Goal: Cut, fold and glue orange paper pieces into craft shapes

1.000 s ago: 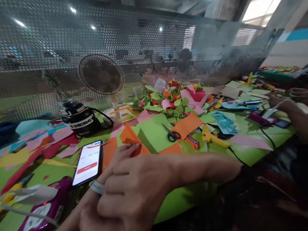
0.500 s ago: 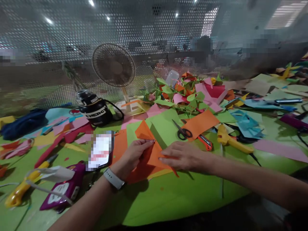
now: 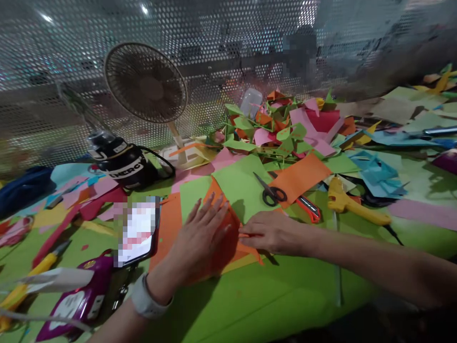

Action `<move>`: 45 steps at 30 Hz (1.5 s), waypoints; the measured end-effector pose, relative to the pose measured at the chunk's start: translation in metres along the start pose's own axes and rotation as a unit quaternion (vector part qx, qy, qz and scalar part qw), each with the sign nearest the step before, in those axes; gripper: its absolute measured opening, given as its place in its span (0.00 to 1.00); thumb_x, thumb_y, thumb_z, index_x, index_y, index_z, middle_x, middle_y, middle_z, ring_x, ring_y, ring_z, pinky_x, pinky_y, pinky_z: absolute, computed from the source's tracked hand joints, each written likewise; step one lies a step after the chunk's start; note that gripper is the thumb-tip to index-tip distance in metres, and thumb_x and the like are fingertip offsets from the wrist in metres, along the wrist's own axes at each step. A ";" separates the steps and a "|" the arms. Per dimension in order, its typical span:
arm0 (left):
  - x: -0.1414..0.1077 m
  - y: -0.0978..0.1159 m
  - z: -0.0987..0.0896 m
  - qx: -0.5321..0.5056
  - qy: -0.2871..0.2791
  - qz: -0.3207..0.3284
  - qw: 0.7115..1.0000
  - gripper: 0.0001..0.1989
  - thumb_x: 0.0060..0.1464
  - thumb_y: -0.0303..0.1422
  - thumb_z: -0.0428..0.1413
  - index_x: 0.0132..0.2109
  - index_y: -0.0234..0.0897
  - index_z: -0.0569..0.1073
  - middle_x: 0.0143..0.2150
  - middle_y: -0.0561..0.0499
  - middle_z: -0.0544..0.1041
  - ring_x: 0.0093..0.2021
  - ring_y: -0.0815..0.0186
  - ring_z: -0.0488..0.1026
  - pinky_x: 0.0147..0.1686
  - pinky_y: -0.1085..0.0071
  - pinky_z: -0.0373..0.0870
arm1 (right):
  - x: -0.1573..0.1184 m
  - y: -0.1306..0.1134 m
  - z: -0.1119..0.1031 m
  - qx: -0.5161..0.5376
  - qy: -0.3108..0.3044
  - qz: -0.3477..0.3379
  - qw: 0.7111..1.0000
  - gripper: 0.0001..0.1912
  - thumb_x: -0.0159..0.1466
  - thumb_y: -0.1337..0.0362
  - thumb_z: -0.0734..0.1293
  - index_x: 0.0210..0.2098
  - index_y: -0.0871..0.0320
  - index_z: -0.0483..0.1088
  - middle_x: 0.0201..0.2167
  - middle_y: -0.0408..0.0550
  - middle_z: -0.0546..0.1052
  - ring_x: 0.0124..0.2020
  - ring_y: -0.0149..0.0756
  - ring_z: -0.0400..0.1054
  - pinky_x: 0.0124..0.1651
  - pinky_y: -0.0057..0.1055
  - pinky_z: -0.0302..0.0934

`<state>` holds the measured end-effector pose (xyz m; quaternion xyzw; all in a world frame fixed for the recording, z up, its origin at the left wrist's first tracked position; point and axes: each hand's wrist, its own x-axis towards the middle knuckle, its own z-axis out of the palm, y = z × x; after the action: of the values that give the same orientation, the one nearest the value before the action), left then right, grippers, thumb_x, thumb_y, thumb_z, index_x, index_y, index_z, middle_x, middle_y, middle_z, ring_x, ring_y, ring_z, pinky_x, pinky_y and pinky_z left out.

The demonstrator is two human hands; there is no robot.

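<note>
Folded orange paper (image 3: 228, 243) lies on other orange and yellow sheets near the front of the green table. My left hand (image 3: 200, 238) rests flat on it, fingers spread, with a pale watch band on the wrist. At the paper's right edge my right hand (image 3: 273, 231) pinches the orange paper between thumb and fingers. Green sheets (image 3: 243, 181) lie just behind. Black-handled scissors (image 3: 273, 194) and an orange cutter (image 3: 310, 209) are behind my right hand. Left of my left hand is a phone (image 3: 137, 233) with a lit, blurred screen.
A yellow glue gun (image 3: 357, 205) lies at the right, a purple one (image 3: 80, 297) at the lower left. Behind stand a black bottle (image 3: 123, 164), a fan (image 3: 146, 85) and a heap of paper scraps (image 3: 278, 126). A perforated screen is at the back.
My left hand has gone from gripping the orange paper's fold to lying flat with spread fingers. My right hand stays at the right edge. The view has shifted slightly.
</note>
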<state>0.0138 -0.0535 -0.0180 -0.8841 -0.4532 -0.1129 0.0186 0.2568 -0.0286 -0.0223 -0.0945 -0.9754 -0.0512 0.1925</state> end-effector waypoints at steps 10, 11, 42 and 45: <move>-0.010 0.005 0.018 -0.017 -0.125 0.045 0.991 0.42 0.59 0.57 0.41 0.69 0.31 0.48 0.70 0.40 0.49 0.69 0.52 0.46 0.67 0.51 0.34 | -0.009 0.004 -0.001 0.228 0.034 0.126 0.965 0.12 0.67 0.67 0.61 0.44 0.60 0.75 0.42 0.52 0.80 0.41 0.35 0.71 0.45 0.35 0.64; -0.009 0.005 0.017 -0.016 -0.126 0.043 0.991 0.43 0.59 0.57 0.41 0.69 0.30 0.49 0.70 0.39 0.50 0.69 0.52 0.46 0.67 0.51 0.34 | -0.008 0.004 0.000 0.256 0.042 0.154 0.953 0.10 0.66 0.66 0.62 0.42 0.59 0.76 0.40 0.51 0.80 0.40 0.34 0.71 0.44 0.34 0.64; -0.010 0.010 0.024 -0.006 -0.071 0.024 0.997 0.30 0.66 0.39 0.37 0.70 0.35 0.38 0.70 0.43 0.51 0.69 0.56 0.49 0.66 0.49 0.38 | 0.024 -0.011 0.004 0.213 0.006 0.449 0.868 0.08 0.60 0.69 0.66 0.24 0.58 0.66 0.26 0.44 0.70 0.33 0.34 0.62 0.34 0.31 0.55; -0.010 0.010 0.024 0.001 -0.074 0.025 0.997 0.30 0.66 0.39 0.38 0.70 0.37 0.39 0.70 0.45 0.50 0.69 0.57 0.48 0.67 0.52 0.38 | 0.023 -0.009 0.007 0.191 0.017 0.464 0.865 0.09 0.59 0.69 0.65 0.24 0.57 0.65 0.27 0.44 0.70 0.33 0.34 0.62 0.34 0.31 0.55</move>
<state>0.0201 -0.0640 -0.0431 -0.9012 -0.4308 -0.0460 -0.0115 0.2315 -0.0328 -0.0202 -0.4966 -0.8063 0.2295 0.2248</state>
